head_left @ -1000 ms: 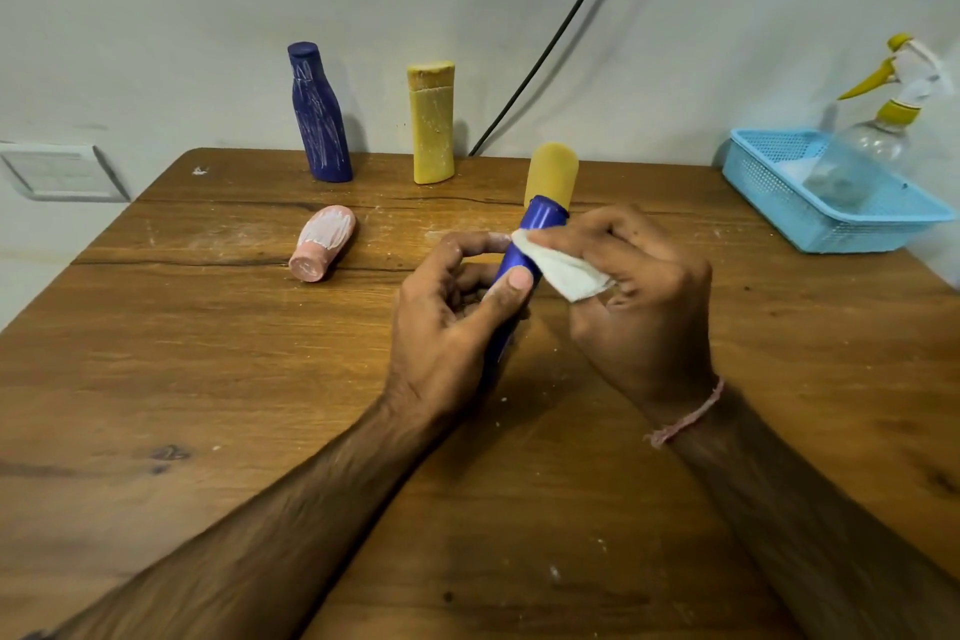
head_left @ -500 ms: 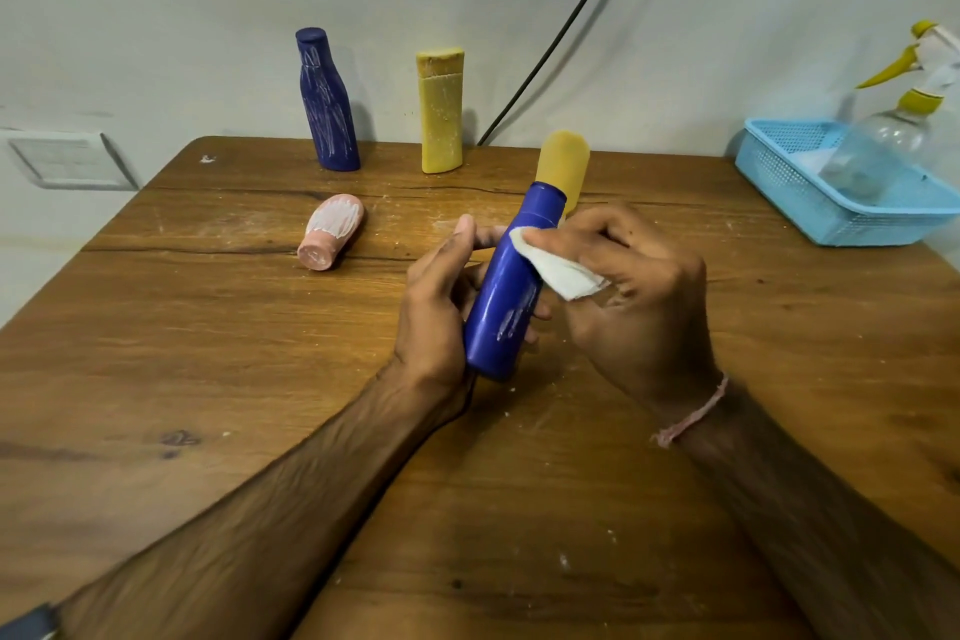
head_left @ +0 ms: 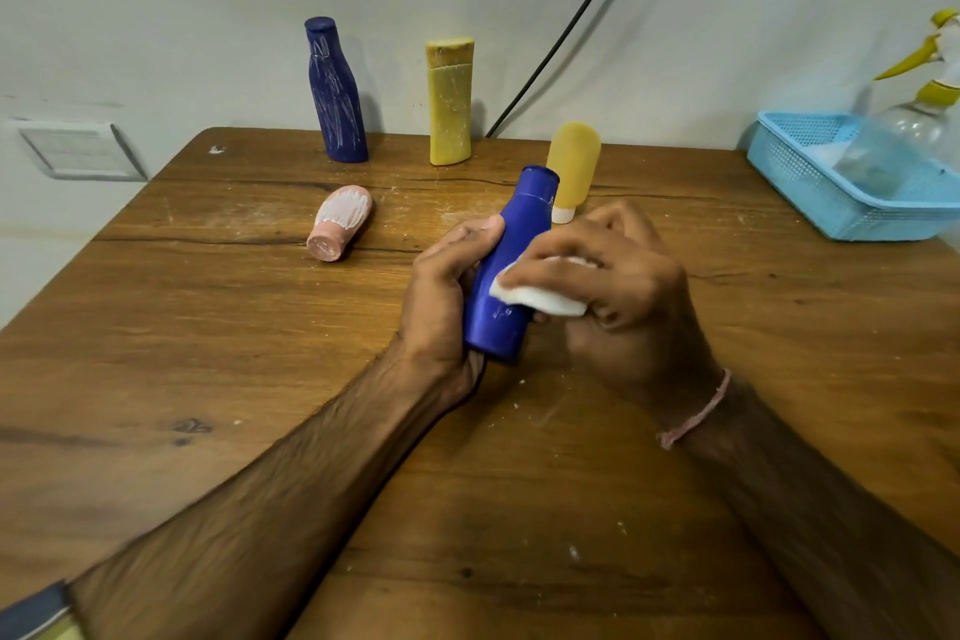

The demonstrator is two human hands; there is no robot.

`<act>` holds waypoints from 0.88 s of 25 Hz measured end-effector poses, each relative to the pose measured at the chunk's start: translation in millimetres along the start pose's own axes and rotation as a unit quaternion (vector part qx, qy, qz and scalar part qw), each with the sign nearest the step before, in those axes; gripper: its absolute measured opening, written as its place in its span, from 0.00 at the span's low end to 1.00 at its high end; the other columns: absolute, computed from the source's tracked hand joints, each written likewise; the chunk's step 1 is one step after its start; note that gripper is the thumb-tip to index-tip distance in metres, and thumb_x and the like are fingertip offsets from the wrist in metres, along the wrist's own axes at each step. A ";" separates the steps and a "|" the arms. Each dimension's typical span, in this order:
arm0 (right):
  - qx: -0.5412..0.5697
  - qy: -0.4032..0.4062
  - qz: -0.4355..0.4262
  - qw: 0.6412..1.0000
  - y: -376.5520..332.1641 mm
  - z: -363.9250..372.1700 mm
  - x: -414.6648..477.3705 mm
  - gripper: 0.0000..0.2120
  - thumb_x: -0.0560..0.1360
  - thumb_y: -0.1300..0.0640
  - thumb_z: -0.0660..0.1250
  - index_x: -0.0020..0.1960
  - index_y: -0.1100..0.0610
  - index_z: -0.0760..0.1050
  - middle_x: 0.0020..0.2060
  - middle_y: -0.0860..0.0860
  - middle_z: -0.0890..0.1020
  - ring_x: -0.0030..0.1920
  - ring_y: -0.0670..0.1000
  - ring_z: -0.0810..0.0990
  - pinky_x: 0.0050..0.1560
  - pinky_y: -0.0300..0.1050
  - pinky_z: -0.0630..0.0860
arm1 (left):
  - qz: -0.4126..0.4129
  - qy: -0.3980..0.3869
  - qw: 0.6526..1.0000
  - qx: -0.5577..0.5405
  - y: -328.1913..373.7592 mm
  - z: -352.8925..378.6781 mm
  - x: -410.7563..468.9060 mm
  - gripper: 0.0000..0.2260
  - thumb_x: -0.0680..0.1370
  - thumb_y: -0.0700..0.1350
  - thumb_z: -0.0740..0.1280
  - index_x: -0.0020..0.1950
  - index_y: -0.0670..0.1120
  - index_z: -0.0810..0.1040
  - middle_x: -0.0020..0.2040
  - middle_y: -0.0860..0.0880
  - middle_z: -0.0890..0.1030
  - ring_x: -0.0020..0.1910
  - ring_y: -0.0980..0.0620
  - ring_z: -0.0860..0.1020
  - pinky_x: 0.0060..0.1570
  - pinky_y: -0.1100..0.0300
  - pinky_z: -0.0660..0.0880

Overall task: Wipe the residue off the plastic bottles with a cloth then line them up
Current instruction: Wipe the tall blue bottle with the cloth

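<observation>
My left hand grips a bright blue bottle, tilted with its cap pointing away, above the middle of the wooden table. My right hand presses a folded white cloth against the bottle's lower right side. Behind it a yellow tube stands on its white cap. A dark blue bottle streaked with white residue and a yellow flat bottle stand at the back by the wall. To the left lies a pink bottle on its side, smeared white.
A light blue plastic basket at the back right holds a clear spray bottle with a yellow trigger. A black cable runs up the wall. White crumbs dot the tabletop near my hands.
The cloth has slid down from the bottle's neck to its lower body. My left hand has shifted its hold on the bottle, and the yellow tube's white cap now shows behind it.
</observation>
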State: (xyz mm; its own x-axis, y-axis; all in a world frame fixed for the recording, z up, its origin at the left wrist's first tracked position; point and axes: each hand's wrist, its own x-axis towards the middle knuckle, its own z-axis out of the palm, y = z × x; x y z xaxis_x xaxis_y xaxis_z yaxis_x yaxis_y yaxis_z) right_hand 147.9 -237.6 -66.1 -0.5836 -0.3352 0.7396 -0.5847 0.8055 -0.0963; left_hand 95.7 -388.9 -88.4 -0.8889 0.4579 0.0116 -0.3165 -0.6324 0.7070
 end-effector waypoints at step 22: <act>0.005 0.012 0.019 1.000 -1.6 5.0 -6.9 0.12 0.69 0.69 0.72 0.50 0.60 0.86 0.45 0.54 0.85 0.45 0.55 0.78 0.48 0.45 0.75 | -0.066 0.036 0.996 -0.043 3.2 3.5 -1.8 0.24 0.83 0.50 0.62 0.73 0.36 0.70 0.55 0.36 0.83 0.49 0.43 0.83 0.47 0.50 0.83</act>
State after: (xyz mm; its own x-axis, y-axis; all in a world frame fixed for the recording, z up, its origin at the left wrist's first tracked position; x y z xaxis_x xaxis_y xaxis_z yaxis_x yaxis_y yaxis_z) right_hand 150.1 -239.0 -74.4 -0.5914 -0.2923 0.7515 -0.5677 0.8128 -0.1305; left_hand 97.5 -389.5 -83.7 -0.8579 0.4972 -0.1298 -0.4566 -0.6217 0.6364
